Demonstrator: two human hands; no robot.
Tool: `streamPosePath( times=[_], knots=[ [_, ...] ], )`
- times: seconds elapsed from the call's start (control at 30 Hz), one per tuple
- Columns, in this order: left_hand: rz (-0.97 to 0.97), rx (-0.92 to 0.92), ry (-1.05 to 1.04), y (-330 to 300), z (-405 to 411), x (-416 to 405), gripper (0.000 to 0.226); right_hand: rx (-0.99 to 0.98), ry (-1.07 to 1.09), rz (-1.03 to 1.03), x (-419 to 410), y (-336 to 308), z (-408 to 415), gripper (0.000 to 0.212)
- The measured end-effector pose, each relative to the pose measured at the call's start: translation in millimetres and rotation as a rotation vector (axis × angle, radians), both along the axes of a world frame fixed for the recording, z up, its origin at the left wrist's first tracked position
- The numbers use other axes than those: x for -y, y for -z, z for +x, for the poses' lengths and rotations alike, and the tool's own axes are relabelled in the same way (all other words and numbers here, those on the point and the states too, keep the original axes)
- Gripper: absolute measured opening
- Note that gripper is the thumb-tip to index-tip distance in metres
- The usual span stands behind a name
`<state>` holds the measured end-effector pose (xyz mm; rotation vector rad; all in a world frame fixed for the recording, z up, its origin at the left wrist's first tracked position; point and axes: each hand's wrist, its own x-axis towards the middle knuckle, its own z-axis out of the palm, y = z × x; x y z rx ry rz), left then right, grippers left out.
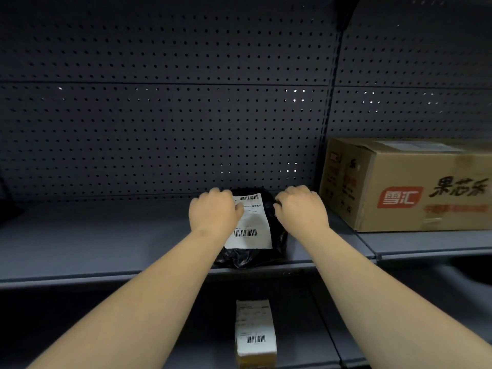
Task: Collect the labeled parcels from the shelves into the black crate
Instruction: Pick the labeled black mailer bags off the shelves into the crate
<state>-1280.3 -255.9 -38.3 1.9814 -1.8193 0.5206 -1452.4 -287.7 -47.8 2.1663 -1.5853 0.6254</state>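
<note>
Nearest, on the lower shelf (292,328), a small brown parcel (255,334) lies with its barcode label up, not yet collected. Above it, near the front edge of the middle shelf (106,249), sits a black plastic parcel (253,235) with a white label facing up. Both hands reach over it from either side — the left hand (213,211) lies on the label's left edge with fingers curled down, and the right hand (300,209) curls its fingers over the bag's right side, likely to gather the soft bag evenly for a lift. Whether either grip has closed firmly cannot be told. To the right stands a large cardboard box (410,185), against the pegboard back panel (159,115). The black crate is out of view.
</note>
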Motion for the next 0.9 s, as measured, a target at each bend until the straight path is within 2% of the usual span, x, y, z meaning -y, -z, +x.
streamPosePath(
  times=[0.37,0.7,0.9],
  knots=[
    [-0.037,0.026,0.183,-20,-50,-4,0.041,0.000,0.149,-0.036,-29,-11,-53,0.033],
    [-0.081,-0.021,0.346,-55,-121,5,0.044,0.038,0.342,-0.073,-52,-47,-136,0.035],
    [-0.093,-0.061,0.359,-77,-167,18,0.045,0.082,0.419,-0.119,-50,-73,-198,0.036]
  ],
)
